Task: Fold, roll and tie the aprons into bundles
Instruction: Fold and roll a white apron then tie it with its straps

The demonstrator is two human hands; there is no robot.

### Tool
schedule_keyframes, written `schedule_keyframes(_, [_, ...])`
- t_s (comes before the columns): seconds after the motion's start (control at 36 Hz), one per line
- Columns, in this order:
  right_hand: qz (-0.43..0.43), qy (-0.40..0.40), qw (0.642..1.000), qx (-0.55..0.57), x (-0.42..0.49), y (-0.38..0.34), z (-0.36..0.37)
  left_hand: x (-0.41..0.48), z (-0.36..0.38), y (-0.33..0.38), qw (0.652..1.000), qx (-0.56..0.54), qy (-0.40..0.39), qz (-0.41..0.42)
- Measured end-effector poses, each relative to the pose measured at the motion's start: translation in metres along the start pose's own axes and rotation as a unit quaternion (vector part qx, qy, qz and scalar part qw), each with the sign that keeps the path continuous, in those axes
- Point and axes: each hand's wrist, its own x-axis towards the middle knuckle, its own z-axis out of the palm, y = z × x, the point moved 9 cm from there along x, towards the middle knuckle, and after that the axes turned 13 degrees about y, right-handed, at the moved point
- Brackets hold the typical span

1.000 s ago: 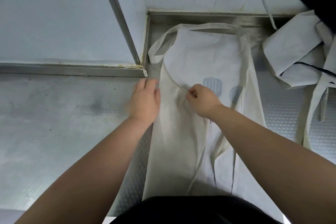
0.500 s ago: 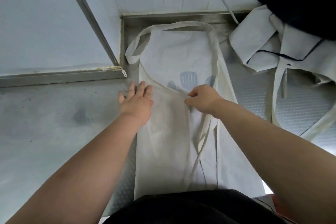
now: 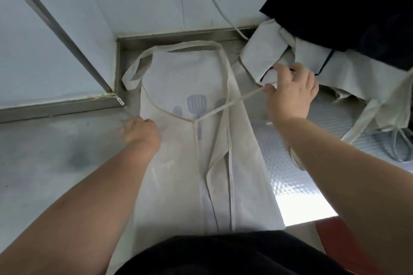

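Note:
A cream apron (image 3: 178, 163) with blue utensil prints lies lengthwise on the steel counter (image 3: 55, 163), its sides folded inward and its neck loop toward the wall. My left hand (image 3: 142, 133) rests on the apron's left folded edge; its fingers are blurred. My right hand (image 3: 290, 94) pinches the apron's tie string (image 3: 228, 105) and holds it stretched to the right, above the fabric. The string runs from the fold's centre up to my fingers.
A heap of more cream aprons (image 3: 335, 69) with dark trim lies at the right, partly under a dark cloth (image 3: 357, 6). White wall panels and a metal ledge (image 3: 55, 107) bound the counter behind and left. A cable (image 3: 212, 0) hangs down the wall.
My right hand has moved from the apron's middle out to the right, drawing the tie string taut. My left hand has stayed on the left edge. The camera has shifted right.

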Motion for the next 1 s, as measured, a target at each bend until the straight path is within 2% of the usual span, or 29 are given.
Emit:
schedule_keyframes(0.06, [0.002, -0.033, 0.999, -0.013, -0.003, 0.005, 0.008, -0.004, -0.009, 0.017, 0.998, -0.049, 0.040, 0.011])
schedule_keyframes(0.11, [-0.001, -0.137, 0.990, 0.028, -0.014, 0.002, 0.032, -0.014, -0.021, 0.047, 0.982, -0.158, 0.086, 0.060])
schedule_keyframes(0.17, [0.007, -0.245, 0.966, 0.085, -0.032, -0.005, 0.053, -0.030, -0.030, 0.080, 0.945, -0.302, 0.067, 0.107])
schedule_keyframes(0.22, [0.030, -0.319, 0.940, 0.119, -0.049, -0.007, 0.067, -0.048, -0.029, 0.109, 0.910, -0.392, 0.010, 0.136])
schedule_keyframes(0.28, [0.059, -0.371, 0.915, 0.144, -0.065, -0.007, 0.079, -0.061, -0.020, 0.124, 0.903, -0.399, -0.029, 0.158])
schedule_keyframes(0.36, [0.064, -0.418, 0.893, 0.155, -0.083, -0.004, 0.090, -0.072, -0.005, 0.132, 0.920, -0.339, -0.038, 0.191])
schedule_keyframes(0.47, [0.042, -0.428, 0.896, 0.111, -0.086, 0.009, 0.096, -0.073, 0.001, 0.131, 0.928, -0.317, -0.019, 0.196])
schedule_keyframes(0.56, [0.042, -0.428, 0.899, 0.084, -0.086, 0.020, 0.100, -0.065, -0.004, 0.125, 0.919, -0.350, 0.028, 0.178])
schedule_keyframes(0.67, [0.065, -0.415, 0.903, 0.086, -0.085, 0.030, 0.107, -0.049, -0.007, 0.104, 0.892, -0.438, 0.082, 0.079])
schedule_keyframes(0.81, [0.118, -0.375, 0.913, 0.108, -0.081, 0.046, 0.108, -0.022, -0.003, 0.096, 0.852, -0.518, 0.059, -0.050])
schedule_keyframes(0.94, [0.130, -0.332, 0.926, 0.127, -0.080, 0.048, 0.097, -0.002, 0.010, 0.098, 0.872, -0.476, 0.058, -0.102])
schedule_keyframes(1.0, [0.115, -0.356, 0.913, 0.165, -0.086, 0.036, 0.093, 0.000, 0.010, 0.094, 0.871, -0.470, 0.069, -0.124])
